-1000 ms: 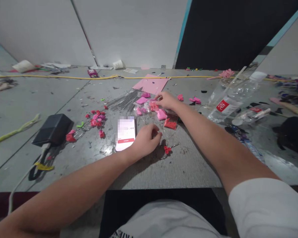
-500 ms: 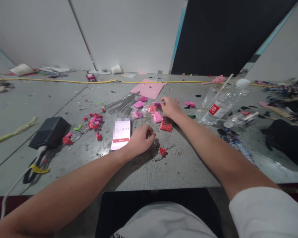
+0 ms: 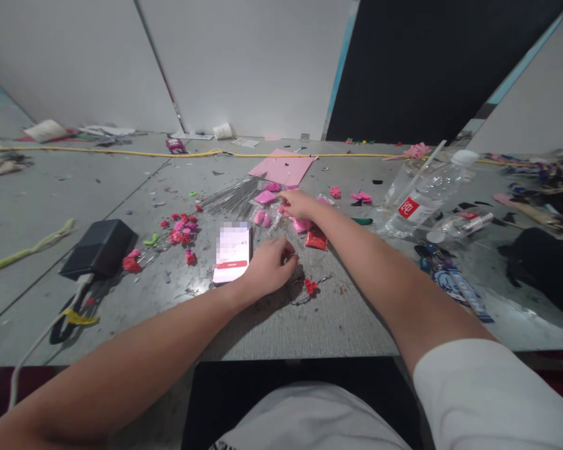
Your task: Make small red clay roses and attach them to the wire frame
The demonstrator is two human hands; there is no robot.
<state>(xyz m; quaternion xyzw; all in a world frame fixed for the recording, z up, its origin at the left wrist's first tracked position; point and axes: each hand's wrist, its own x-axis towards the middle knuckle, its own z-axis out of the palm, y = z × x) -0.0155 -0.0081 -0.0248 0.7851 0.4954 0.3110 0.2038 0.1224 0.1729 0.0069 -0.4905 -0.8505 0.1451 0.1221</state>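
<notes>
My left hand rests on the table beside a lit phone, its fingers curled together; what they may hold is hidden. Just right of it lies a wire piece with a small red flower. My right hand reaches over a cluster of small packets, index finger stretched towards a pink packet. No object shows in its fingers. Another clear bag with pink lumps lies close below its fingertips. A red packet sits under the right wrist, and a pink lump is partly covered by the hand.
Thin wires fan out near a pink sheet. Red and pink flowers lie left of the phone. A black power adapter stands further left. At right are a water bottle, a lying bottle and a black cloth.
My right hand has moved left across the packets, uncovering a pink piece at the right. My left hand stays curled beside the phone. The view has shifted slightly.
</notes>
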